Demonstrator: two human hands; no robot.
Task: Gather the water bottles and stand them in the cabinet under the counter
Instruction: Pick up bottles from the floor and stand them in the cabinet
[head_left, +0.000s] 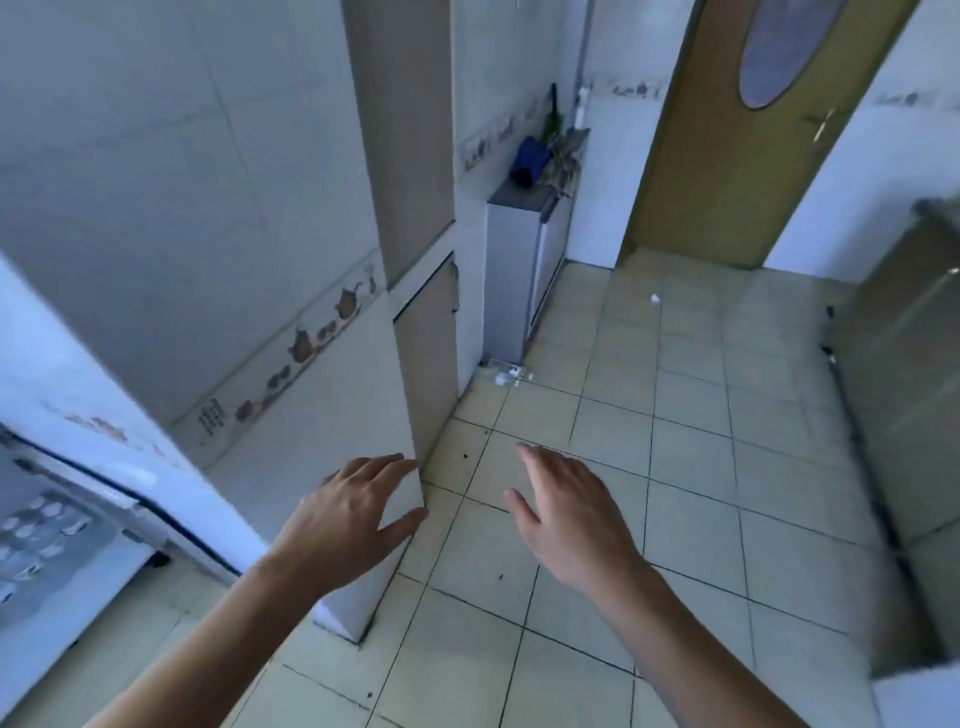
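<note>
No water bottle shows clearly in this view. My left hand (353, 514) is stretched forward with fingers spread, in front of the corner of a tiled pillar (363, 395), and holds nothing. My right hand (571, 514) is also held out over the tiled floor, fingers straight and empty. A narrow grey cabinet (514, 280) stands against the far wall past the pillar. A dark green bottle (551, 122) stands on top of it at the back.
A white appliance (78, 457) fills the left edge. A wooden door (753, 130) with an oval window is at the far end. A metallic unit (904, 415) lines the right side. Small white scraps (506, 373) lie on the floor (675, 467) by the cabinet.
</note>
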